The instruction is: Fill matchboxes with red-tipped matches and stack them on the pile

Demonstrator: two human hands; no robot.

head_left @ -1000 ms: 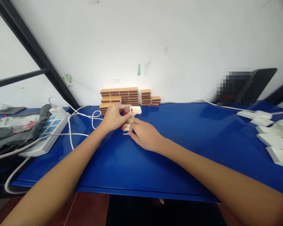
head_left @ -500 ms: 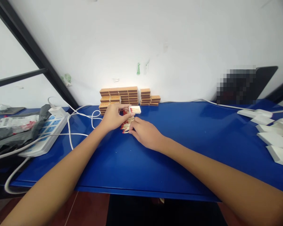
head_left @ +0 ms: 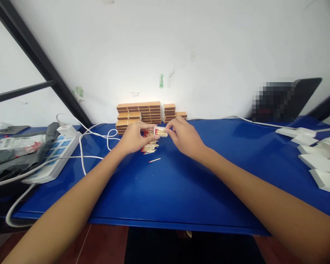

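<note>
My left hand point(head_left: 133, 138) and my right hand point(head_left: 183, 136) meet over a small white matchbox tray point(head_left: 161, 131), which both pinch by its ends just above the blue table point(head_left: 165, 187). Under the hands lies a loose pile of red-tipped matches point(head_left: 150, 147). A single match point(head_left: 154, 160) lies apart, a little nearer to me. Behind the hands, stacks of orange matchboxes point(head_left: 143, 112) stand against the white wall.
A white power strip point(head_left: 53, 156) with looping white cables point(head_left: 99, 141) lies at the left, beside a grey plastic bag point(head_left: 15, 150). White flat boxes point(head_left: 320, 161) sit at the right edge. A dark chair back point(head_left: 305, 95) stands at the far right.
My right hand has left the match pile and moved up and right to the white tray. One match now lies alone in front of the pile.
</note>
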